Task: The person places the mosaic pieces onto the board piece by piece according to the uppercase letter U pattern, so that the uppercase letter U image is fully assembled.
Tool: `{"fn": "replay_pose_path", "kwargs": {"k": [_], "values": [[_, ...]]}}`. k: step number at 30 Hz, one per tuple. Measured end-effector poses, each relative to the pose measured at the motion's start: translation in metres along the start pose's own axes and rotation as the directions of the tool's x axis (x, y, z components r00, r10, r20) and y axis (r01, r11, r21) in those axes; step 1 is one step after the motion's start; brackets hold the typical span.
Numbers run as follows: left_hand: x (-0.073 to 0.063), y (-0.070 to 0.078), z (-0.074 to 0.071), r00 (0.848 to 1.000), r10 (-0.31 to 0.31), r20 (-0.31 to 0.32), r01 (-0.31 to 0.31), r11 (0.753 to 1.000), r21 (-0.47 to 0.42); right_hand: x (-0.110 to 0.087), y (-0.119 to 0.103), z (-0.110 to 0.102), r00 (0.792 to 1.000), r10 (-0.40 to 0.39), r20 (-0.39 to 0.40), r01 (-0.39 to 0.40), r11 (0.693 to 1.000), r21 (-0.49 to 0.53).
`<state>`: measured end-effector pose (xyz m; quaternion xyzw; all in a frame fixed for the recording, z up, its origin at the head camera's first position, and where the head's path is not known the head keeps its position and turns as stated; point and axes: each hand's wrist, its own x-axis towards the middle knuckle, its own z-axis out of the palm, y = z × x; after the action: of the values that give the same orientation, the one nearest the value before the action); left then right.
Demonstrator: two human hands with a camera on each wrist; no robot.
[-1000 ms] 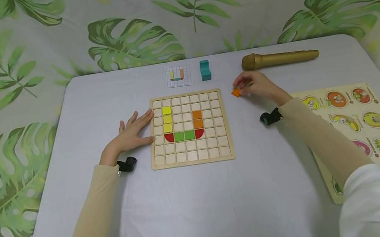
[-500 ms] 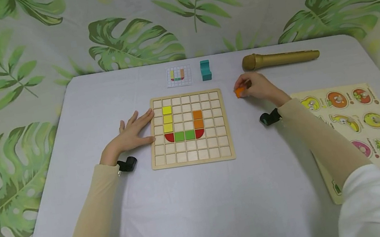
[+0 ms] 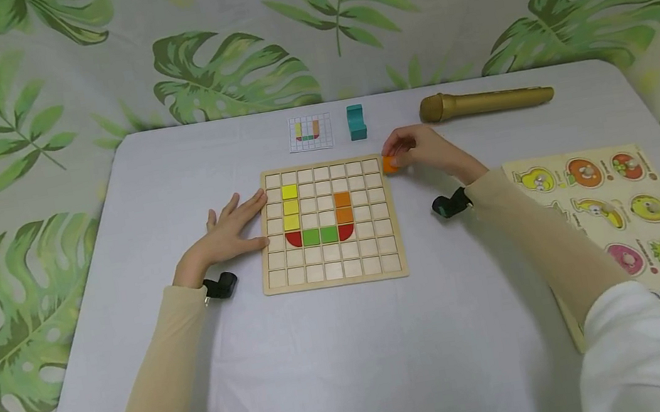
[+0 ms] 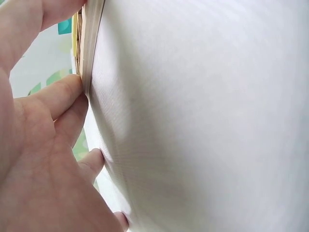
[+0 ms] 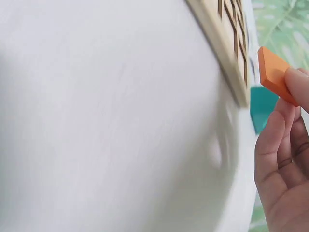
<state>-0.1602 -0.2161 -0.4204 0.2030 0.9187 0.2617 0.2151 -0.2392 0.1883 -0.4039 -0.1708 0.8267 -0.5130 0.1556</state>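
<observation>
A wooden grid board [image 3: 337, 284] lies on the table with a U of tiles set in its cells. The U has yellow tiles [image 3: 291, 207] up the left, green tiles [image 3: 320, 236] between red rounded corners [image 3: 345, 231] along the bottom, and two orange tiles [image 3: 343, 207] on the right. My left hand [image 3: 221, 237] has its fingers spread, fingertips and thumb resting against the board's left edge. Between thumb and fingers my right hand [image 3: 428, 149] pinches an orange square tile [image 5: 275, 75], close by the board's upper right corner.
Behind the board lie a small pattern card [image 3: 310, 133] with a printed U and a teal block [image 3: 357, 122]. A gold microphone [image 3: 485, 101] rests at the back right. A fruit puzzle board [image 3: 619, 189] lies at the right, partly under my right arm.
The right hand has moved left with the orange tile, from beside the board to its upper right corner, and the tile has turned in the fingers. The left hand has stayed put.
</observation>
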Motion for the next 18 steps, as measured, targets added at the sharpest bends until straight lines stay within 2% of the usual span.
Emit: {"fn": "replay_pose_path", "kwargs": {"k": [4, 10, 14, 18], "values": [[0.0, -0.001, 0.0, 1.0, -0.002, 0.007, 0.002, 1.0, 0.009, 0.014, -0.008, 0.017, 0.998, -0.03, 0.05, 0.031, 0.999, -0.022], [0.0, -0.001, -0.001, 1.0, -0.005, 0.01, 0.005, 1.0, 0.006, 0.036, -0.017, 0.048, 0.994, -0.006, 0.113, 0.014, 0.997, -0.071], [0.0, -0.001, -0.001, 1.0, -0.007, 0.009, 0.007, 1.0, 0.0, 0.044, -0.024, 0.066, 0.989, -0.01, 0.147, 0.027, 0.993, -0.116], [0.0, -0.001, -0.001, 1.0, -0.01, 0.01, 0.01, 1.0, 0.005, 0.045, -0.031, 0.075, 0.989, -0.009, 0.15, 0.037, 0.983, -0.182]]}}
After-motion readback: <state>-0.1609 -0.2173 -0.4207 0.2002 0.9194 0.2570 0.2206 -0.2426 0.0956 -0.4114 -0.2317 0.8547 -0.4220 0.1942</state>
